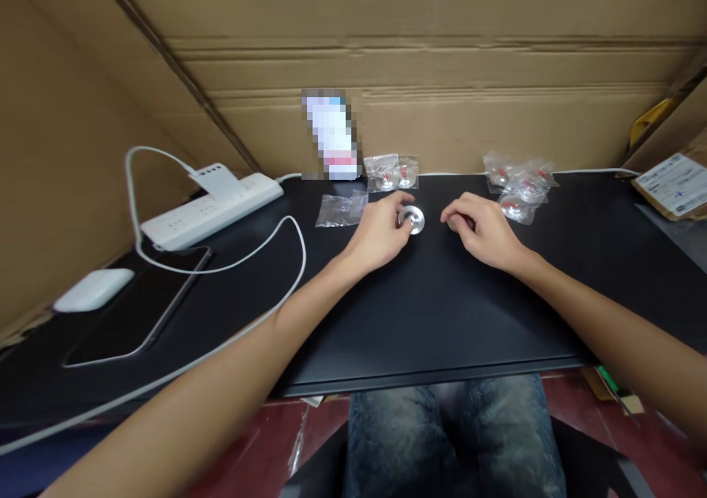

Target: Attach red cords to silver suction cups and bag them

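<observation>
My left hand [382,229] pinches a shiny round metal disc [415,220] by its left edge, thumb over its face and fingers behind. The disc has a small raised centre. A short gap to the right, my right hand [483,229] is closed with its fingers curled around a small metallic piece [452,223], mostly hidden by the fingers. Beyond my left hand lies an opened-out clear plastic bag [341,209]. Behind it, clear bags with metal discs [391,174] rest against the cardboard. Several more bagged discs [519,188] with red marks lie beyond my right hand.
A pixelated phone-like screen [334,137] leans on the cardboard wall [475,126]. At left are a white power strip [210,211], a looping white cable [301,251], a dark tablet-like device [138,314] and a white case [95,290]. A labelled package [677,185] stands at right.
</observation>
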Available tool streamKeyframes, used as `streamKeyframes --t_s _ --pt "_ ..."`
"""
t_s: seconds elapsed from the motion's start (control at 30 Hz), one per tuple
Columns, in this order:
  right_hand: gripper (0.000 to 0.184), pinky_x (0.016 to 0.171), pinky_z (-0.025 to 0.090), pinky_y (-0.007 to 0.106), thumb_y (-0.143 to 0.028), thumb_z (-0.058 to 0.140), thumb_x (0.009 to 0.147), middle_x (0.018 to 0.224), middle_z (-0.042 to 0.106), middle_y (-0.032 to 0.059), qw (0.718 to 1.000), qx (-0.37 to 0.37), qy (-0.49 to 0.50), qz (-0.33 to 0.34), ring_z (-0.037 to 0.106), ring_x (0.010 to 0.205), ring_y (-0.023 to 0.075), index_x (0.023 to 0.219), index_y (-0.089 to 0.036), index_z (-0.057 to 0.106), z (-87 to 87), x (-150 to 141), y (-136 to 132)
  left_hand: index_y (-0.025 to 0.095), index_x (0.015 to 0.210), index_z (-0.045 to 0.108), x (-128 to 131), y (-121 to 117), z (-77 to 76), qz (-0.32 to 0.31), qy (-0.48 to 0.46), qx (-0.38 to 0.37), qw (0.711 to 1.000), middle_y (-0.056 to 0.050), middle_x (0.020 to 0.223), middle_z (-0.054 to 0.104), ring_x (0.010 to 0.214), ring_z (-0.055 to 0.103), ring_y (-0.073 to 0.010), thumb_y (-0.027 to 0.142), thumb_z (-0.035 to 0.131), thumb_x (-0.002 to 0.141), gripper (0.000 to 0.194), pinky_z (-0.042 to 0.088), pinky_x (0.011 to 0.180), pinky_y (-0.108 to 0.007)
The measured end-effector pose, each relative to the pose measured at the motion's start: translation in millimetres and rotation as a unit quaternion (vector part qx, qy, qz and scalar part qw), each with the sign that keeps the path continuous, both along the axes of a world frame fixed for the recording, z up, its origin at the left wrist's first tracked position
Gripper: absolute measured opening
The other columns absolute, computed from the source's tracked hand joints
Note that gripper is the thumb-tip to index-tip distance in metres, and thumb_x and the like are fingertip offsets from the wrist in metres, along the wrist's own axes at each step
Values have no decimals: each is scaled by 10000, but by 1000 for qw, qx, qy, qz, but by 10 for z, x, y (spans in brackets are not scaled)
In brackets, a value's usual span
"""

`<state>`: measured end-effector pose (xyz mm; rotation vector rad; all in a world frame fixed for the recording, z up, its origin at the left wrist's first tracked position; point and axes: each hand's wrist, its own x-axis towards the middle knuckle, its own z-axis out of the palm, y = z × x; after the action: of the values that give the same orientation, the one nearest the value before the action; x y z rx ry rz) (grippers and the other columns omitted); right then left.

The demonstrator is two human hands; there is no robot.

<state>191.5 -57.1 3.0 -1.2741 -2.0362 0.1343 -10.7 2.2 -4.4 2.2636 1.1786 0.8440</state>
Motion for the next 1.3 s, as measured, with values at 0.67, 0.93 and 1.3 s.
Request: streamKeyframes --t_s 0.67,0.93,1.3 --pt "135 603 405 265 -173 549 867 750 582 32 989 -47 -142 7 549 639 148 765 -176 638 27 194 49 142 1284 526 33 -236 47 -83 140 199 966 -130 1284 538 1215 436 -288 360 512 928 418 390 1030 -444" --pt "181 593 359 271 -142 439 903 740 543 24 987 -26 -154 -38 512 613 143 736 -194 487 -91 7 63 164 1327 511 88 -308 41 -149 150 183 960 -99 1386 526 1359 344 -286 407 401 988 431 306 1125 -458" --pt "243 658 447 284 -287 499 949 749 661 31 997 -60 41 -20 615 687 172 762 -199 625 -117 71 147 162 1335 515 80 -303 22 -121 190 204 953 -115 1390 524 1384 324 -286 362 382 996 416 280 1138 -465"
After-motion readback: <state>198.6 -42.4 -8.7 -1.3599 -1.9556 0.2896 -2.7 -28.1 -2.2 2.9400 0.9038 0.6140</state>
